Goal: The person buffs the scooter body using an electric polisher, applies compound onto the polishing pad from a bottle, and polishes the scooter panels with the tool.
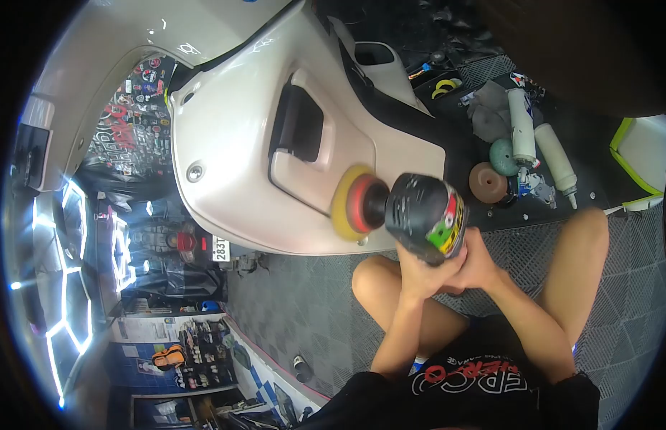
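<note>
Both my hands hold a black polisher (426,215) with colourful stickers. My left hand (423,275) is closed around its lower body, and my right hand (479,264) is wrapped round it from the right. Some fingers are hidden where the hands meet. The polisher's yellow and red pad (356,203) is blurred and lies against the glossy, light-coloured panel (225,143), near its lower right edge. A dark recessed handle (302,122) sits in the panel above the pad.
A dark mat (505,204) to the right bears a white bottle (521,125), another bottle (555,161), grey cloths (488,107), a brown pad (488,183) and a green pad (502,156). My bent knees are beneath the polisher. A motorcycle (182,242) stands at the left.
</note>
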`<state>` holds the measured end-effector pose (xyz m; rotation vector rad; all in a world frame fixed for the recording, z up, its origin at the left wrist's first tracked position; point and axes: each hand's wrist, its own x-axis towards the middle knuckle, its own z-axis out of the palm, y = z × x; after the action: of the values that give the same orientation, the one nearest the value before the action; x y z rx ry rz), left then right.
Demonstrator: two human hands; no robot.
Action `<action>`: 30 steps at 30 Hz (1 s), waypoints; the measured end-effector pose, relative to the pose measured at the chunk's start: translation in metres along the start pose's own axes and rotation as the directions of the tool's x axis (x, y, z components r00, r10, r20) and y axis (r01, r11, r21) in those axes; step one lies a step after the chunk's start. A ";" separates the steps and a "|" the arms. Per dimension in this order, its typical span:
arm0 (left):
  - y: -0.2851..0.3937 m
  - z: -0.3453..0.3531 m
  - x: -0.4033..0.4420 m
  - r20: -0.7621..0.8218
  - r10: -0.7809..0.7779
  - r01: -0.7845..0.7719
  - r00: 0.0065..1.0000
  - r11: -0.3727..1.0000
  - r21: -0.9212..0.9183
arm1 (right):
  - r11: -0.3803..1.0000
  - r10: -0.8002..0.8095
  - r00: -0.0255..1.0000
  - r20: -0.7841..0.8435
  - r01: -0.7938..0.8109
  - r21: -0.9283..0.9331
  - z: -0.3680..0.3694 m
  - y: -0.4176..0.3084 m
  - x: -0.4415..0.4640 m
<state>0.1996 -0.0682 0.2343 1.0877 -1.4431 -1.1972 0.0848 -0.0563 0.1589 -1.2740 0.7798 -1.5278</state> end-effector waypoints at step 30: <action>0.037 -0.033 -0.009 0.291 0.230 -0.274 0.929 0.954 0.120 | 0.994 -0.086 0.995 0.046 0.083 0.075 0.016 -0.038 0.018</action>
<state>0.2310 -0.0599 0.2729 0.8284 -1.8596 -1.0909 0.0903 -0.0584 0.2037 -1.2992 0.6400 -1.5722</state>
